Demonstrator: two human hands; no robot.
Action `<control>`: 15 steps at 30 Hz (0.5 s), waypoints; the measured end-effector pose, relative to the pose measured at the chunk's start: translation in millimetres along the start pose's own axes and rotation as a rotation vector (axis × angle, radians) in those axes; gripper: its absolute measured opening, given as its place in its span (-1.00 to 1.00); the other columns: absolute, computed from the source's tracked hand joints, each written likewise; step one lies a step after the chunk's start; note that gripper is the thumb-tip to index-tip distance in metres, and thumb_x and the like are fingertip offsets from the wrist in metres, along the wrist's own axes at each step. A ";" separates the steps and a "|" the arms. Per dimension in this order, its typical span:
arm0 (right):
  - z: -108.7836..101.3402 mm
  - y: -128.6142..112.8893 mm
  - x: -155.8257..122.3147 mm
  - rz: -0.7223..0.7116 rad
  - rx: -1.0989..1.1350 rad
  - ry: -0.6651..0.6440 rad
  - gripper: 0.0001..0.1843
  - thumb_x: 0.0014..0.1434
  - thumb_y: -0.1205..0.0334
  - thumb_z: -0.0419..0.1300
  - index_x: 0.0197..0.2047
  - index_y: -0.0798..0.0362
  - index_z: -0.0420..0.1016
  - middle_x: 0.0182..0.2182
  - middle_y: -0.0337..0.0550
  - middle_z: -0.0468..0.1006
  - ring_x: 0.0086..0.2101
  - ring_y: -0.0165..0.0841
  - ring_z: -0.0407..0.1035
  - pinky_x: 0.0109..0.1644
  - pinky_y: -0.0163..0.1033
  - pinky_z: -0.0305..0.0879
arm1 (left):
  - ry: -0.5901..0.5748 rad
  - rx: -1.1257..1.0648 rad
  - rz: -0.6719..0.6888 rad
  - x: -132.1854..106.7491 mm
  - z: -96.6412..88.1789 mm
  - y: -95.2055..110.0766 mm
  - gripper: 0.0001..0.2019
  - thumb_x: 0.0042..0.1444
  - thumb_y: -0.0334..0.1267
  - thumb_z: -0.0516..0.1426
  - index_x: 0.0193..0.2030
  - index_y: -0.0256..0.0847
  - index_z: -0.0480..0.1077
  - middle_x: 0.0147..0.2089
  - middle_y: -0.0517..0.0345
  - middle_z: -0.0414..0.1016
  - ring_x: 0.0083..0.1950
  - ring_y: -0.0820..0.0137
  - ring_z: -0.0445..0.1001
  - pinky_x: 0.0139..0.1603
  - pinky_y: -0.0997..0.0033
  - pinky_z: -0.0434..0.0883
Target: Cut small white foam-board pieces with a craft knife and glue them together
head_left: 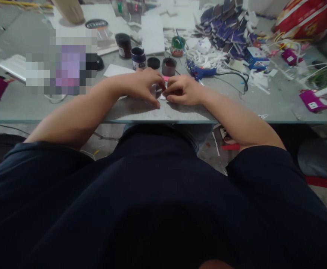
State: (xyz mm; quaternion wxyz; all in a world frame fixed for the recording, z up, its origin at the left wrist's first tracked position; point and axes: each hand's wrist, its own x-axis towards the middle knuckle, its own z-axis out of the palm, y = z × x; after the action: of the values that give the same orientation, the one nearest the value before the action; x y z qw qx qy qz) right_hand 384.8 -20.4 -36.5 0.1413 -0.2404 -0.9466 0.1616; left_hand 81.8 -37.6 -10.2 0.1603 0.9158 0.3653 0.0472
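My left hand [145, 85] is over the table near its front edge, its thumb stretched out apart from the curved fingers. Its fingertips come close to those of my right hand [182, 89], which is closed in a pinch. A small white piece [162, 96] shows at the right fingertips, partly covered by them; its exact kind is too small to make out. Just behind the fingers lies a small pink thing [166, 78], mostly hidden. Beyond the hands stand a dark jar [169, 66] and a black lid or low jar [153, 63].
A blue glue gun [204, 73] with a black cord lies to the right. Farther back are paint jars [138, 58], a green jar [178, 45] with a brush, and a heap of dark blue pieces [223, 28]. A white board [118, 71] lies left of the jars.
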 end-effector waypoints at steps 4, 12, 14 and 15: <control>2.0 4.9 0.7 -0.015 0.000 0.007 -0.55 0.62 -0.29 0.39 0.23 -0.23 0.97 0.21 -0.03 0.87 0.09 0.02 0.75 0.23 0.19 0.72 | 0.008 0.031 -0.052 3.6 1.8 8.5 -0.06 0.20 0.54 0.45 0.55 0.02 0.71 0.48 -0.10 0.77 0.63 -0.31 0.55 0.73 -0.43 0.40; 2.9 11.1 1.5 -0.030 -0.003 -0.002 -0.58 0.66 -0.23 0.38 0.23 -0.20 0.97 0.17 -0.02 0.84 0.09 0.00 0.76 0.23 0.16 0.70 | 0.119 -0.114 -0.086 -7.4 1.0 25.8 0.04 0.27 0.42 0.38 0.75 -0.10 0.45 0.63 -0.16 0.73 0.56 -0.13 0.69 0.71 -0.30 0.47; 3.1 12.8 0.7 -0.025 0.015 0.019 -0.56 0.66 -0.27 0.38 0.26 -0.22 0.96 0.12 -0.05 0.84 0.06 -0.01 0.75 0.20 0.14 0.71 | 0.121 -0.097 -0.086 -9.0 1.0 27.8 -0.01 0.29 0.41 0.36 0.72 -0.09 0.49 0.59 -0.16 0.76 0.56 -0.16 0.70 0.72 -0.33 0.46; 3.4 14.0 0.2 -0.017 0.023 0.039 -0.54 0.65 -0.28 0.38 0.30 -0.21 0.94 0.10 -0.06 0.84 0.03 -0.02 0.74 0.18 0.13 0.72 | 0.120 -0.091 -0.086 -9.4 0.9 28.0 -0.01 0.29 0.42 0.35 0.71 -0.08 0.49 0.59 -0.15 0.77 0.55 -0.16 0.71 0.69 -0.33 0.48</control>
State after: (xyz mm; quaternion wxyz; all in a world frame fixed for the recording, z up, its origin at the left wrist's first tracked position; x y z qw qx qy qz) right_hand 389.2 -9.5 -44.8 0.1639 -0.2340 -0.9437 0.1667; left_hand 93.4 -63.4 -1.5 0.1814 0.8865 0.4107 0.1117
